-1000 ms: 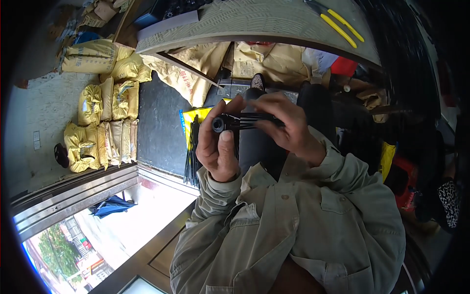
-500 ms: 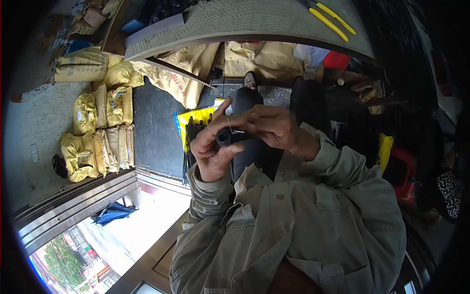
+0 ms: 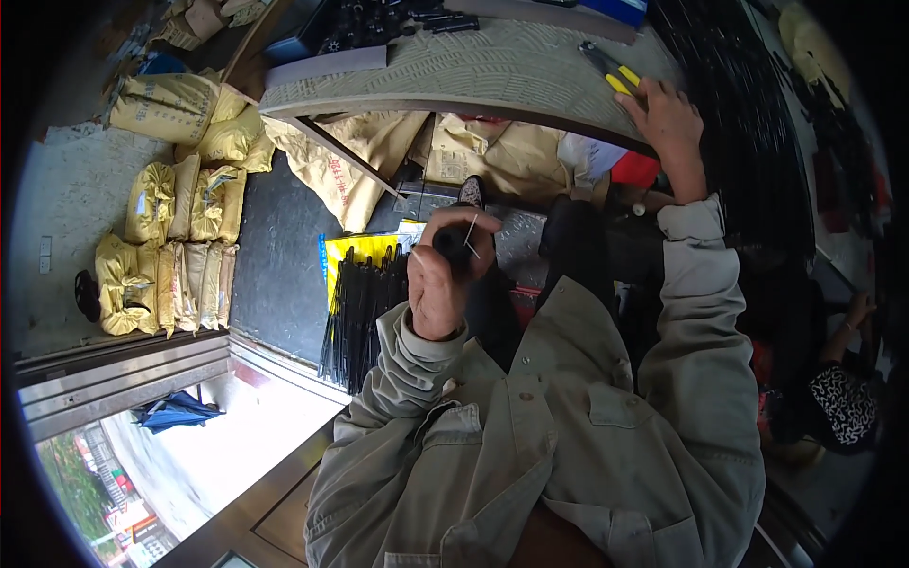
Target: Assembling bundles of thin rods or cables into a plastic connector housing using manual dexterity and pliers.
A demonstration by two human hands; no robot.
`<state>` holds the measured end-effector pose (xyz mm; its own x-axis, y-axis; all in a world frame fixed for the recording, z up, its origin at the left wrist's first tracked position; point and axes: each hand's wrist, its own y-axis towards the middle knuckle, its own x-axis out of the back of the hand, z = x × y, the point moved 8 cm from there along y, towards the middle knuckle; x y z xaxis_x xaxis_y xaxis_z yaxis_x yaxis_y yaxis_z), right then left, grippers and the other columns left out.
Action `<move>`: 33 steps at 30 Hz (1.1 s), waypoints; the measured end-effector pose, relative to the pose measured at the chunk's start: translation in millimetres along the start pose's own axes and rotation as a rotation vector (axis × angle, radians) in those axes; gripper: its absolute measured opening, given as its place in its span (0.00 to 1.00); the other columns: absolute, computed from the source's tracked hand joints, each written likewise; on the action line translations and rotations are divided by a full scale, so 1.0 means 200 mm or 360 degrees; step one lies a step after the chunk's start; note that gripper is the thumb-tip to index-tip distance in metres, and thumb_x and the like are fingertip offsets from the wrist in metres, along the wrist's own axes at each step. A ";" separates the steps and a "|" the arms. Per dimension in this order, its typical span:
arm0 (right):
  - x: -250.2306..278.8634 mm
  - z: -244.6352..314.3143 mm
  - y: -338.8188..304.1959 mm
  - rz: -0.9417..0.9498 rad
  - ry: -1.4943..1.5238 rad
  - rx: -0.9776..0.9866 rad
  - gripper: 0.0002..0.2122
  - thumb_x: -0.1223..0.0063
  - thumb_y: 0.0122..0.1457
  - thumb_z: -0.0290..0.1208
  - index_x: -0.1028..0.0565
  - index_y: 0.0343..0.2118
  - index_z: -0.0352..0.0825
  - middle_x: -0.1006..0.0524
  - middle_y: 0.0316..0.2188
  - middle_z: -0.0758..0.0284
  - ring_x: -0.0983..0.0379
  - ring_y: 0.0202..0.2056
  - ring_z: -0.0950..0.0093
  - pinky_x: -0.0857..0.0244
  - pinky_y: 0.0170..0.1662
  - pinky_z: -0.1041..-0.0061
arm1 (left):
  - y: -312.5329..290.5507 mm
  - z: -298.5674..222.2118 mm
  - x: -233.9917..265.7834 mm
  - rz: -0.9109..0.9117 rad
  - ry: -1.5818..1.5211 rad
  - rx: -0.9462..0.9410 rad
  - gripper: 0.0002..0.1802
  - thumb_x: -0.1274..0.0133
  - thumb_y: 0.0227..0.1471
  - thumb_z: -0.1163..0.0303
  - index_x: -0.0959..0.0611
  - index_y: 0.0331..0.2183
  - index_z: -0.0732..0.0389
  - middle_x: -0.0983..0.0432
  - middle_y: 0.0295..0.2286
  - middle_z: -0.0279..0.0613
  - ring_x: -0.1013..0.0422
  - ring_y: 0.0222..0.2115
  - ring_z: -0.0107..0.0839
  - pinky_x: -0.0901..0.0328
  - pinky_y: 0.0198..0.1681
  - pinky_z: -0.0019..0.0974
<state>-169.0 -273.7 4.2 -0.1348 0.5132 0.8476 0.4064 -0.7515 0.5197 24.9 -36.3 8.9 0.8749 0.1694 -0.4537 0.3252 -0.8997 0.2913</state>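
My left hand [image 3: 438,279], in front of my lap, is closed round a short black cylindrical part [image 3: 453,245]. Thin bright metal wires [image 3: 472,237] stick out beside the part; their attachment is hidden. Stretched forward to the far right, my right hand [image 3: 670,121] is on the worktable with its fingers over the handle ends of yellow-handled pliers [image 3: 620,79]. The dark jaws of the pliers point away from me, to the left. Below the left hand's side, a bundle of thin black rods [image 3: 358,308] stands by a yellow bag [image 3: 346,257].
The worktable [image 3: 492,71] has a raised front edge and holds black small parts [image 3: 379,21] and a grey strip [image 3: 327,66]. Yellow sacks [image 3: 194,265] are stacked at left. Long black rods [image 3: 729,104] lie at right. Another person's arm [image 3: 846,331] shows far right.
My right hand has left the black part and reached forward and right to the pliers. My left hand keeps the part. The view has shifted, showing more of the tabletop.
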 end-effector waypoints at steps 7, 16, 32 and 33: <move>0.04 -0.04 -0.02 0.0267 0.1144 -0.0517 0.14 0.55 0.56 0.43 0.29 0.32 0.35 0.28 0.25 0.66 0.29 0.25 0.75 0.35 0.30 0.78 | 0.00 -0.02 0.04 0.0130 0.0187 -0.0045 0.32 0.60 0.48 0.39 0.33 0.23 0.64 0.42 0.16 0.38 0.47 0.13 0.24 0.50 0.17 0.27; 0.77 0.61 -0.23 0.0388 0.1732 0.0692 0.07 0.53 0.53 0.25 0.27 0.35 0.33 0.33 0.41 0.67 0.32 0.40 0.75 0.40 0.47 0.71 | -0.04 0.04 0.06 0.0184 0.0157 0.0009 0.31 0.64 0.51 0.41 0.32 0.22 0.64 0.39 0.14 0.35 0.44 0.13 0.20 0.51 0.16 0.24; 0.82 0.71 -0.44 -0.0778 0.0008 0.0931 0.12 0.46 0.49 0.30 0.28 0.38 0.46 0.37 0.46 0.76 0.42 0.51 0.79 0.61 0.59 0.58 | -0.05 -0.04 0.09 -0.0454 0.0899 -0.0055 0.38 0.74 0.50 0.35 0.30 0.22 0.63 0.37 0.14 0.31 0.42 0.13 0.19 0.49 0.15 0.22; 0.77 0.70 -0.45 -0.0538 0.0099 0.0818 0.11 0.46 0.49 0.29 0.28 0.38 0.44 0.37 0.45 0.73 0.41 0.50 0.77 0.62 0.58 0.57 | -0.06 -0.04 0.10 -0.0532 0.0934 -0.0073 0.38 0.75 0.50 0.35 0.30 0.23 0.63 0.37 0.15 0.31 0.42 0.13 0.19 0.48 0.15 0.22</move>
<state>-99.3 -68.4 72.9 -0.3782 0.6512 0.6579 0.7132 -0.2480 0.6556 41.5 -19.9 2.6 0.7702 0.6377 0.0030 0.6159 -0.7450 0.2561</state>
